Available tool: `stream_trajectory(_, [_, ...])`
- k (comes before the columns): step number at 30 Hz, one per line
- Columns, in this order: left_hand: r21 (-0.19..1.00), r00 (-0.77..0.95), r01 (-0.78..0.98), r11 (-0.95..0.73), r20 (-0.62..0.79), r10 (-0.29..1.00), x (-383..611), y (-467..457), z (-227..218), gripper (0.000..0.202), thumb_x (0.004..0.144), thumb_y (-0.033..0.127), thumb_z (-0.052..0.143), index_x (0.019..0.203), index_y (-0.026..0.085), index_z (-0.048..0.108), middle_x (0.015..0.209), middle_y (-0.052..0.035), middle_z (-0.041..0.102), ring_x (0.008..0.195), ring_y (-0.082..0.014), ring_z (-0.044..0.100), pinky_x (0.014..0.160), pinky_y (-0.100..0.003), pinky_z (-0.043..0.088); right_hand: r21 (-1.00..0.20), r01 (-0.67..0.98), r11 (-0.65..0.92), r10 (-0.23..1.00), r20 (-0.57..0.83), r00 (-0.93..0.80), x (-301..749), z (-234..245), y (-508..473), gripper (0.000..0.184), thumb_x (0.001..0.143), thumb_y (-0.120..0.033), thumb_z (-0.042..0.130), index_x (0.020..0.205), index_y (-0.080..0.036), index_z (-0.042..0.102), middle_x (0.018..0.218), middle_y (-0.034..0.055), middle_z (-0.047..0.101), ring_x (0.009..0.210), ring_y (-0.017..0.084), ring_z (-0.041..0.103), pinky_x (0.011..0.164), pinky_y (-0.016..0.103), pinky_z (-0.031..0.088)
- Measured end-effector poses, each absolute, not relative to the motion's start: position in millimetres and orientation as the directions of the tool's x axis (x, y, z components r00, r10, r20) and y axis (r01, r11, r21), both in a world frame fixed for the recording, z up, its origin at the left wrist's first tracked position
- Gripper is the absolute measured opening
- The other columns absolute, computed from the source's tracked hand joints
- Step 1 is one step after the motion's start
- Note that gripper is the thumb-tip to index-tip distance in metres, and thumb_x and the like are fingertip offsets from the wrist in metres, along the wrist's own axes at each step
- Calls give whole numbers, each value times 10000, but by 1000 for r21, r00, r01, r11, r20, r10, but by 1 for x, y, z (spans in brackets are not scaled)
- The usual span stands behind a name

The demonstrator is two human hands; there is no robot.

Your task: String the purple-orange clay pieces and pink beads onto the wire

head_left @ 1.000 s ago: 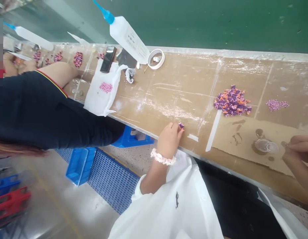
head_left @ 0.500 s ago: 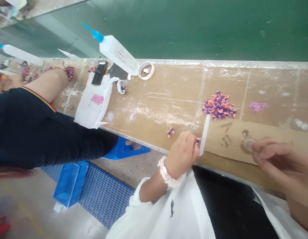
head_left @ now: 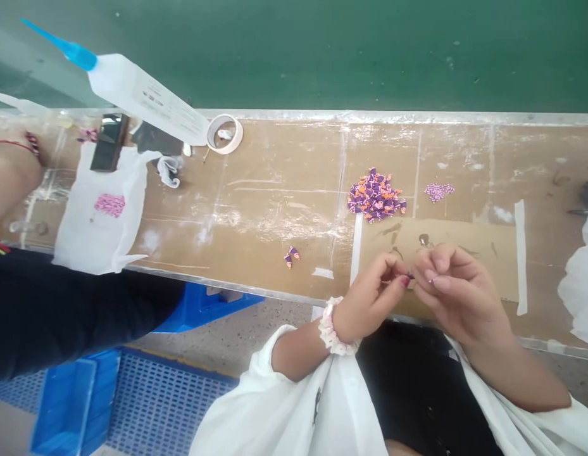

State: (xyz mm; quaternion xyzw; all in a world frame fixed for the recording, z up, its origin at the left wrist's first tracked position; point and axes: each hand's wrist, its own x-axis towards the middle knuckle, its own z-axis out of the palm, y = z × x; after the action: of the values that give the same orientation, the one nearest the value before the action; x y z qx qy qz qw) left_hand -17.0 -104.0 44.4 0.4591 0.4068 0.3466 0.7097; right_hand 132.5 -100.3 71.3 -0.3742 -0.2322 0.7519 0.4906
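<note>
My left hand (head_left: 369,301) and my right hand (head_left: 452,291) meet fingertip to fingertip over the near edge of the brown bench (head_left: 284,190). Both are pinched closed around a tiny purple piece (head_left: 410,277) between them; which hand carries it I cannot tell. A small purple and orange piece (head_left: 290,256) lies alone on the bench to the left of my left hand. A heap of purple and orange pieces (head_left: 375,195) sits further back, with a smaller pile of pink bits (head_left: 438,190) to its right.
A white squeeze bottle with a blue nozzle (head_left: 137,95) leans over the back left, beside a tape roll (head_left: 225,133), a black phone (head_left: 107,133) and a white bag (head_left: 101,212). Another person in dark clothes (head_left: 61,304) is at the left. Blue crates (head_left: 70,405) are below.
My left hand left a purple piece on the bench and moved right. My right hand came in from the right edge, and both hands now pinch together. The camera view shifted rightwards.
</note>
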Motion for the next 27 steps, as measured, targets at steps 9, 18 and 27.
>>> stream_trajectory(9, [556, 580, -475, 682, -385, 718, -7, -97, 31, 386, 723, 438, 775, 866, 162, 547, 605, 40, 529, 500, -60, 494, 453, -173, 343, -735, -605, -307, 947, -168, -275, 134, 73, -98, 160, 836, -237, 631, 747, -243, 498, 640, -59, 364, 433, 64, 168, 310, 184, 149])
stream_trajectory(18, [328, 656, -533, 780, -423, 625, -7, -91, 45, 359, 765, 377, 754, 698, 140, 492, 563, 51, 476, 476, -23, 386, 406, -121, 282, -937, 214, 276, 959, 282, 2, 144, 61, -118, 312, 769, -10, 617, 939, -267, 573, 807, 13, 613, 655, 143, 599, 519, 270, 493])
stream_trajectory(27, [240, 711, -502, 831, -432, 555, -8, -90, 55, 339, 764, 355, 755, 711, 140, 499, 544, 60, 456, 451, -14, 376, 366, -98, 269, -861, 368, 352, 936, 326, -133, 139, 67, -117, 356, 786, -24, 565, 981, -313, 493, 761, 11, 598, 562, 152, 575, 418, 282, 491])
